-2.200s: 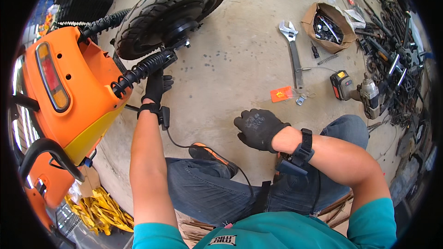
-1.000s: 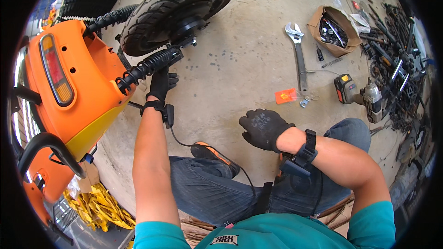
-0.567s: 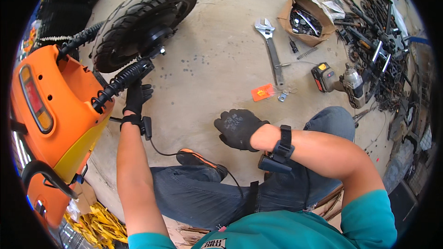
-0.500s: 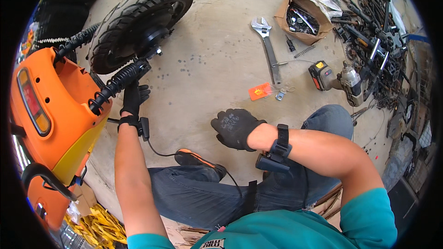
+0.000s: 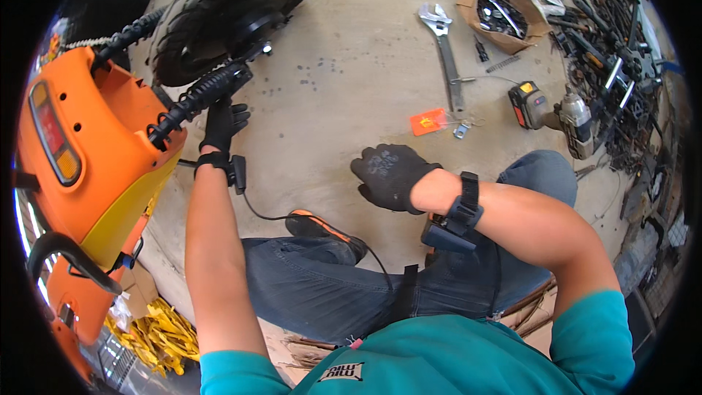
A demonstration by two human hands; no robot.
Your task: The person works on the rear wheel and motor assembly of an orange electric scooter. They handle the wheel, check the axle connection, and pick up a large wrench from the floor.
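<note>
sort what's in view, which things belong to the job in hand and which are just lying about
Seem to belong, being at or near the left grip:
spring-wrapped shock absorber
wheel
orange body

Seem just lying about on the floor:
adjustable wrench
cordless power tool
open paper bag
loose spring
orange tag

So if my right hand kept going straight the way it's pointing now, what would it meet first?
Probably your left hand. Your right hand points left and slightly up the picture, over the floor toward it. Depth is unclear, so it might pass above instead.
</note>
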